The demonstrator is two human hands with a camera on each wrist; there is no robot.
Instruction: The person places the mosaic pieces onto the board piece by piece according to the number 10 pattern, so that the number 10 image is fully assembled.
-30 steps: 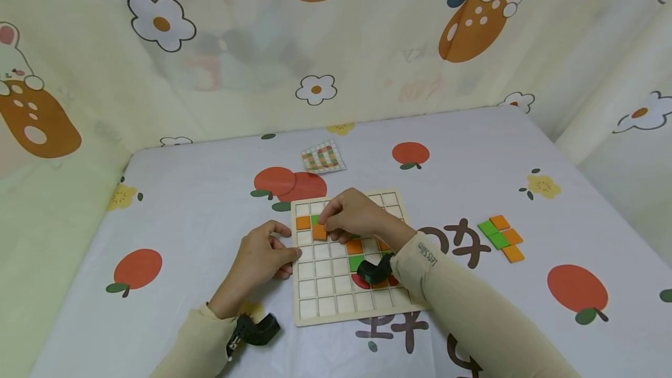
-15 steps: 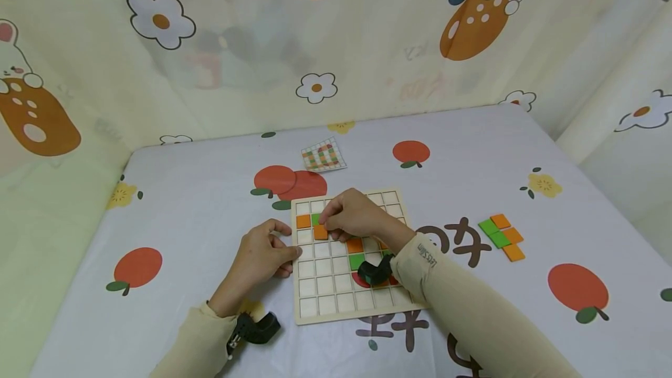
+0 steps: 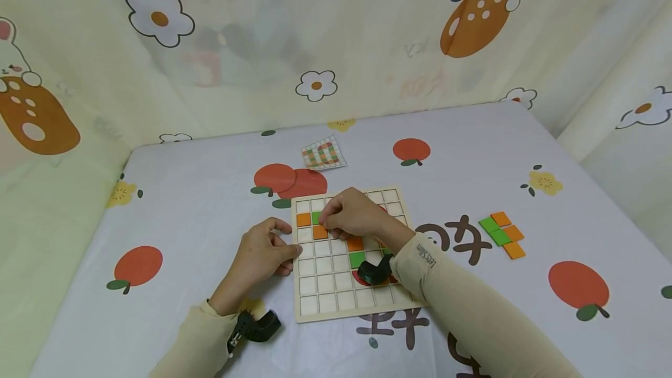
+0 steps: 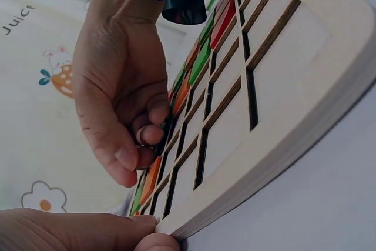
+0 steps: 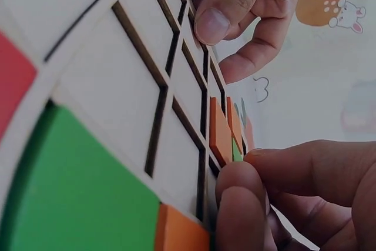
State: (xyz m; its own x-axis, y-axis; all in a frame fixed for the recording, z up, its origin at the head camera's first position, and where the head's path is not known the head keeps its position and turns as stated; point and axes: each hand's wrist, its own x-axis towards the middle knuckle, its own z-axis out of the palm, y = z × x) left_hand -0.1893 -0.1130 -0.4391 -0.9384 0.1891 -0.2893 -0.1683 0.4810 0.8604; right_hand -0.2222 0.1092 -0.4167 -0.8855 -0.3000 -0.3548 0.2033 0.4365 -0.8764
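A wooden grid board lies mid-table, some of its square cells filled with coloured tiles. At its left edge my left hand holds the frame, the thumb resting on the rim in the right wrist view. Over the upper left of the grid, my right hand pinches at an orange tile with thumb and index fingertips. A green tile, partly under those fingertips, adjoins it, and another orange tile sits to the left. My right hand and forearm hide part of the board.
Several loose orange and green tiles lie right of the board. Behind the board is a small card printted with a coloured grid pattern. A patterned curtain hangs behind the table, and more cloth borders both sides.
Both hands stay at the same places on the board. The orange tile at my right fingertips has shifted slightly, showing a little more of the green one. The head view has tilted slightly.
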